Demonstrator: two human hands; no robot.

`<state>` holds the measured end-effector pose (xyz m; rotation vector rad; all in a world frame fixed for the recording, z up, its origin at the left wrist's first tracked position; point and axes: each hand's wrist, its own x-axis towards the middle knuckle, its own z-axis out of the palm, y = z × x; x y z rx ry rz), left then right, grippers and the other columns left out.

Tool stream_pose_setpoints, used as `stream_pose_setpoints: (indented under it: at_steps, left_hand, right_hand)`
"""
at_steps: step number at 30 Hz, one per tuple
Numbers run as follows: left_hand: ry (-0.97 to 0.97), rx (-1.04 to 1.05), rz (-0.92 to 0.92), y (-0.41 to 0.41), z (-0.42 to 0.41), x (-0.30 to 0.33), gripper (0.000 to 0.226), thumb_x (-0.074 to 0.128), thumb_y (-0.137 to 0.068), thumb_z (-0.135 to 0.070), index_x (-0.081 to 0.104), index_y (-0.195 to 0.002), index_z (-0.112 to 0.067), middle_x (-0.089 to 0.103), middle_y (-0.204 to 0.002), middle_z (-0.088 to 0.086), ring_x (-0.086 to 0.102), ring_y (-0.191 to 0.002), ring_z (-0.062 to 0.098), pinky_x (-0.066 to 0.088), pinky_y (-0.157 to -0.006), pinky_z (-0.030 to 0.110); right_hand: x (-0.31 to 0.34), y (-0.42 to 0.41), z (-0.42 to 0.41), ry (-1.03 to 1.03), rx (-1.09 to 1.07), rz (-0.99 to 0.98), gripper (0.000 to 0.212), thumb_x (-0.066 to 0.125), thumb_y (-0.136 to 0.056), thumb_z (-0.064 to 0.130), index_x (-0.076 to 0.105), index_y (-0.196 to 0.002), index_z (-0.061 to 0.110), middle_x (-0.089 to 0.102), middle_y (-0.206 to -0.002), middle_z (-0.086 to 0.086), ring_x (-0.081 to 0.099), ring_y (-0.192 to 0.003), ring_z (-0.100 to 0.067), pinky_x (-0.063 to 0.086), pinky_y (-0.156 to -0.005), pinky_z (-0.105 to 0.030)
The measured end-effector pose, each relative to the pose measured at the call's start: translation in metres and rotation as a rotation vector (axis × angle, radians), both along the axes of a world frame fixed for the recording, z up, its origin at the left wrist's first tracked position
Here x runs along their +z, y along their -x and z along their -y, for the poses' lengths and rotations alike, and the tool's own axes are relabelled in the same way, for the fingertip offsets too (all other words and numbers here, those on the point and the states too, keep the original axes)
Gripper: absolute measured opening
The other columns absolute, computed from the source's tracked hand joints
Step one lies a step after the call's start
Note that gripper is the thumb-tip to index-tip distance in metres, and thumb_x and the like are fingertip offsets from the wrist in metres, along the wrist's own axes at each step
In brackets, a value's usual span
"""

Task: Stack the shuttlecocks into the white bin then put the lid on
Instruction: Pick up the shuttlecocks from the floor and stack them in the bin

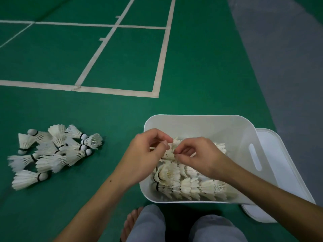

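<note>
The white bin (pixel 195 121) stands on the green floor in front of my knees. Rows of nested white shuttlecocks (pixel 188 186) lie inside it. Above the bin's left half, my left hand (pixel 145 154) and my right hand (pixel 201 158) both pinch a shuttlecock (pixel 170 151) held between them. Its feathers show between my fingertips. A loose pile of shuttlecocks (pixel 54 151) lies on the floor to the left. The white lid (pixel 279 163) lies flat on the floor under and beside the bin's right side.
White court lines (pixel 157 70) cross the green floor beyond the bin. A grey floor strip (pixel 288 67) runs along the right. My knees in grey trousers (pixel 152 224) and a bare foot (pixel 130 222) sit at the bottom edge.
</note>
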<state>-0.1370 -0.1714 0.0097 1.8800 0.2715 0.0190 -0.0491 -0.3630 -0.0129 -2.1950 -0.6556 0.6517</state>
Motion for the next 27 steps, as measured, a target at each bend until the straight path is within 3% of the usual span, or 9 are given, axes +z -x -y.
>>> stream_pose_setpoints:
  at_steps: [5, 10, 13, 15, 18, 21, 24, 27]
  left_hand:
    - [-0.002, 0.268, 0.157, 0.023, -0.037, -0.001, 0.023, 0.062, -0.1, 0.0, 0.073, -0.094, -0.019, 0.079, -0.097, -0.001, 0.074, -0.086, 0.019, 0.057, -0.077, 0.033]
    - [-0.11, 0.433, 0.078, 0.045, -0.095, -0.04, 0.021, 0.064, -0.099, -0.004, 0.073, -0.092, -0.022, 0.078, -0.095, -0.003, 0.072, -0.084, 0.022, 0.057, -0.075, 0.04]
    - [-0.203, 0.589, -0.025, 0.066, -0.131, -0.066, 0.025, 0.066, -0.096, 0.0, 0.074, -0.09, -0.023, 0.078, -0.088, -0.008, 0.073, -0.082, 0.015, 0.059, -0.077, 0.034]
    - [-0.264, 0.715, -0.121, 0.082, -0.154, -0.082, 0.021, 0.07, -0.093, -0.003, 0.073, -0.092, -0.024, 0.078, -0.086, -0.008, 0.074, -0.083, 0.014, 0.059, -0.076, 0.029]
    - [-0.365, 0.854, -0.246, 0.099, -0.187, -0.102, 0.017, 0.074, -0.091, -0.012, 0.069, -0.107, -0.018, 0.075, -0.095, -0.002, 0.073, -0.088, 0.018, 0.059, -0.079, 0.039]
    - [-0.449, 0.878, -0.3, 0.098, -0.212, -0.117, 0.039, 0.077, -0.091, -0.021, 0.062, -0.126, -0.013, 0.07, -0.111, 0.008, 0.07, -0.093, 0.025, 0.056, -0.078, 0.039]
    - [-0.579, 0.849, -0.338, 0.085, -0.229, -0.125, 0.06, 0.08, -0.089, -0.03, 0.053, -0.14, -0.017, 0.066, -0.127, 0.009, 0.069, -0.1, 0.028, 0.058, -0.088, 0.049]
    - [-0.689, 0.829, -0.432, 0.065, -0.241, -0.126, 0.067, 0.08, -0.089, -0.038, 0.048, -0.145, -0.019, 0.065, -0.135, 0.006, 0.067, -0.113, 0.03, 0.056, -0.088, 0.05]
  right_hand:
    - [0.03, -0.007, -0.044, -0.138, 0.087, 0.194, 0.009, 0.075, -0.093, 0.019, 0.078, -0.097, 0.027, 0.076, -0.089, 0.015, 0.07, -0.086, -0.002, 0.058, -0.078, -0.024]
    - [0.042, -0.017, -0.106, -0.106, 0.328, 0.37, 0.008, 0.07, -0.095, 0.025, 0.074, -0.102, 0.027, 0.071, -0.096, 0.017, 0.062, -0.09, -0.003, 0.051, -0.084, -0.023]
    - [0.039, -0.023, -0.146, -0.058, 0.45, 0.404, 0.009, 0.069, -0.095, 0.028, 0.073, -0.103, 0.028, 0.073, -0.098, 0.014, 0.063, -0.093, -0.006, 0.053, -0.087, -0.031]
    - [0.032, -0.026, -0.173, -0.021, 0.506, 0.352, 0.01, 0.068, -0.095, 0.028, 0.074, -0.103, 0.028, 0.075, -0.1, 0.014, 0.067, -0.094, -0.008, 0.056, -0.089, -0.035]
    - [0.015, -0.029, -0.214, 0.051, 0.557, 0.197, 0.013, 0.069, -0.094, 0.026, 0.076, -0.105, 0.023, 0.078, -0.102, 0.009, 0.072, -0.096, -0.011, 0.059, -0.091, -0.037]
    - [-0.008, -0.031, -0.255, 0.113, 0.548, 0.032, 0.019, 0.07, -0.094, 0.021, 0.076, -0.111, 0.018, 0.077, -0.106, 0.002, 0.071, -0.1, -0.016, 0.056, -0.092, -0.029]
    - [-0.029, -0.029, -0.292, 0.174, 0.513, -0.068, 0.028, 0.068, -0.095, 0.016, 0.073, -0.122, 0.019, 0.066, -0.101, 0.001, 0.063, -0.096, -0.019, 0.043, -0.08, -0.022]
    - [-0.049, -0.021, -0.322, 0.21, 0.504, -0.14, 0.038, 0.065, -0.096, 0.01, 0.067, -0.132, 0.02, 0.069, -0.125, -0.009, 0.063, -0.101, -0.024, 0.041, -0.081, -0.023]
